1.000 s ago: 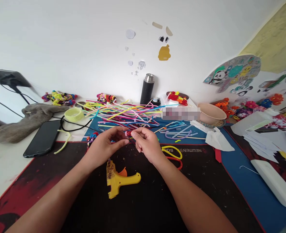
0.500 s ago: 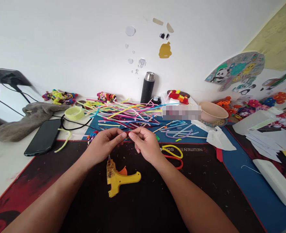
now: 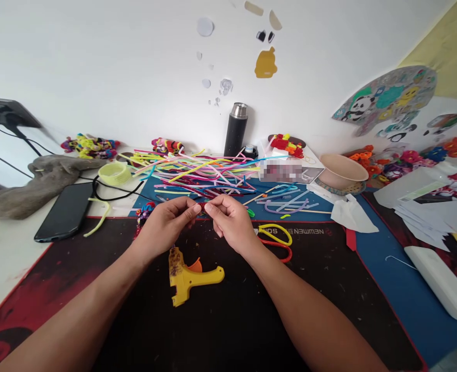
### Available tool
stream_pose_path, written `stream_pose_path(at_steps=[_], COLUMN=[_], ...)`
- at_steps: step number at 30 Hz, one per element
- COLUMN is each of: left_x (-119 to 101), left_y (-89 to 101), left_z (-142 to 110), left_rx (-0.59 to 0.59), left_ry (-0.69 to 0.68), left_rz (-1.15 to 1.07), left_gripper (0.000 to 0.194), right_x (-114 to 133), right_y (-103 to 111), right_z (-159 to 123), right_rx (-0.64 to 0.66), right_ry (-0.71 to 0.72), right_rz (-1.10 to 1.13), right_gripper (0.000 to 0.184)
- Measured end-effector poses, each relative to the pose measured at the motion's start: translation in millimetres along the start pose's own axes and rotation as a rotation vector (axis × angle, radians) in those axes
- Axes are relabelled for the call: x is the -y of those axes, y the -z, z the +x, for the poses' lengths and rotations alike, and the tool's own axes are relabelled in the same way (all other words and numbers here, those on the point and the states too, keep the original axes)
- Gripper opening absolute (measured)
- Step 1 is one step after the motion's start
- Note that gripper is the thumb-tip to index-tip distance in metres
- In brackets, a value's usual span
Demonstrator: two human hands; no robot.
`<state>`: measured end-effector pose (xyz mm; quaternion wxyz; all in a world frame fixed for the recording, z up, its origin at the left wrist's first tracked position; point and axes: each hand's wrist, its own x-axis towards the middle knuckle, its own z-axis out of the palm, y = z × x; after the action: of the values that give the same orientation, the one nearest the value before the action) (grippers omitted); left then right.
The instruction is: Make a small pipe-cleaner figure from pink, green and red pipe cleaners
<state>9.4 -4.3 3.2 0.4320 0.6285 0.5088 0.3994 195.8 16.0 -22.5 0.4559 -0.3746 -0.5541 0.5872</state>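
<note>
Thumb and fingers of my left hand point(image 3: 168, 221) pinch one end of a short dark red pipe cleaner piece point(image 3: 202, 205). The other end is pinched by my right hand point(image 3: 230, 221), so the fingertips nearly meet. Most of the piece is hidden by the fingers. Below the hands a yellow hot glue gun point(image 3: 197, 279) lies on the black mat point(image 3: 221, 336), its nozzle partly behind my left wrist. Scissors with yellow and red handles point(image 3: 277, 243) lie beside my right wrist. Left of my left hand is a colourful fuzzy figure point(image 3: 145, 213), partly covered.
A pile of pipe cleaners point(image 3: 205, 173) lies behind the hands, with a black thermos point(image 3: 236, 129) at the wall. A phone point(image 3: 63, 213) and a roll of yellow tape point(image 3: 114, 174) are at left. To the right are a pink bowl point(image 3: 343, 173), crumpled tissue point(image 3: 354, 214) and a white device point(image 3: 440, 281).
The view has tilted slightly down, so the wall and table items sit a little higher in the picture. Both hands keep their pinch on the red pipe cleaner piece.
</note>
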Motion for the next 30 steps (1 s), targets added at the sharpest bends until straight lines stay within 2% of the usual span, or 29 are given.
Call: stream_pose_path(at_steps=[8, 12, 16, 19, 22, 27, 30], left_x=[-5.8, -11.3, -11.6, -9.5, -5.7, -0.4, 1.3], left_y=[8.1, 6.4, 2.8, 2.6, 4.7, 7.5, 5.7], left_z=[-0.9, -2.2, -3.4, -3.8, -3.0, -0.7, -0.3], left_rx=[-0.03, -0.016, -0.042, -0.051, -0.019, 0.125, 0.137], left_ry=[-0.002, -0.03, -0.119, -0.135, -0.095, 0.011, 0.035], left_rz=[-0.026, 0.098, 0.224, 0.236, 0.105, -0.236, -0.338], left_gripper=[0.052, 0.055, 0.05, 0.045, 0.042, 0.047, 0.045], right_x=[1.7, 0.8, 1.6, 2.8, 5.1, 9.8, 8.5], right_y=[0.7, 0.4, -1.7, -2.5, -1.9, -1.0, -0.8], right_z=[0.2, -0.4, -1.1, -0.6, -0.2, -1.5, -1.5], right_rx=[-0.001, -0.005, 0.009, 0.011, 0.018, 0.05, 0.067], right_ry=[-0.032, -0.032, -0.047, -0.043, -0.072, -0.14, -0.142], right_rz=[0.02, 0.006, 0.018, 0.042, 0.107, 0.207, 0.224], right_gripper=[0.033, 0.033, 0.039, 0.04, 0.041, 0.042, 0.041])
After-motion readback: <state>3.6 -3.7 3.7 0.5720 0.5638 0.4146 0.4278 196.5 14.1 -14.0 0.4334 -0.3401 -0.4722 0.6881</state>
